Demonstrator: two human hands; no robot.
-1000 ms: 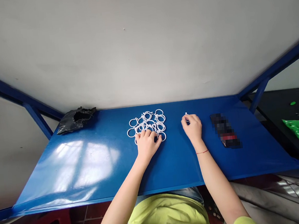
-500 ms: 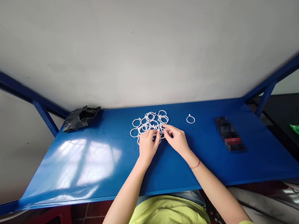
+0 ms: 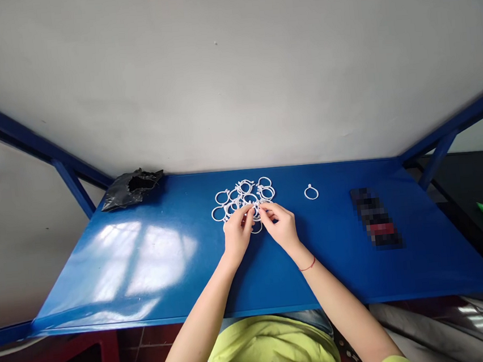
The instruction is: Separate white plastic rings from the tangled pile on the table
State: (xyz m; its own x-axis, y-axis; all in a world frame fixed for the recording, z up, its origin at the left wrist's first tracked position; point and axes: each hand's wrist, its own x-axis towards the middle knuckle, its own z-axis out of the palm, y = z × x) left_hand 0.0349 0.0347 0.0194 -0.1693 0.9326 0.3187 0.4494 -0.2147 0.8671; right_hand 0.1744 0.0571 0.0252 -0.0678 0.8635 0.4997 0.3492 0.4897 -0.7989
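Observation:
Several white plastic rings with small tabs, like curtain rings (image 3: 218,214), lie in a loose pile in the middle of the blue table (image 3: 251,285). At the pile's near side my left hand (image 3: 237,232) is closed, thumb and forefinger pinched at a white ring (image 3: 256,208). My right hand (image 3: 280,225) pinches the same ring from the other side, its fingertips close to the left ones. My fingers cover part of this ring and of the pile. One single ring (image 3: 311,193) lies apart to the right, its tab pointing to the wall.
A crumpled black plastic bag (image 3: 129,192) with a torn opening lies at the back left. On the right is a dark, pixelated object (image 3: 376,216). Blue frame bars (image 3: 73,186) rise at both sides, and a pale wall (image 3: 233,91) stands behind the table.
My right hand has shifted slightly left, and its fingertips have drawn nearer to my left hand's. The view has turned slightly. The single ring lies where it was.

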